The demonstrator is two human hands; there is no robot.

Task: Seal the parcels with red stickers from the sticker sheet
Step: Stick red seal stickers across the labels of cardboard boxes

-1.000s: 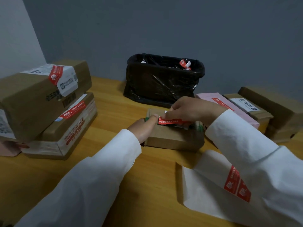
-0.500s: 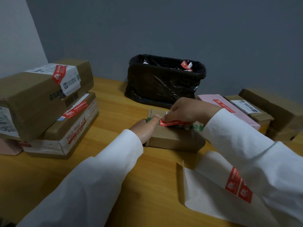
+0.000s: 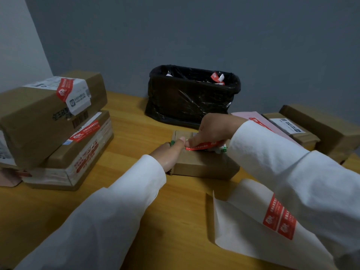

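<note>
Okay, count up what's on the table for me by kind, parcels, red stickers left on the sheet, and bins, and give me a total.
Brown cardboard parcels: 5, two stacked left, one being sealed, two right
Pink parcels: 1
Red stickers on the sticker sheet: 2
Black-lined bins: 1
Total: 9

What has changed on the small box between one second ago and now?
Little: the right hand keeps pressing the red sticker on the small box, and the left hand stays at the box's left end, thumb beside the sticker. Sticker sheet, stacked parcels and bin stayed put.
</note>
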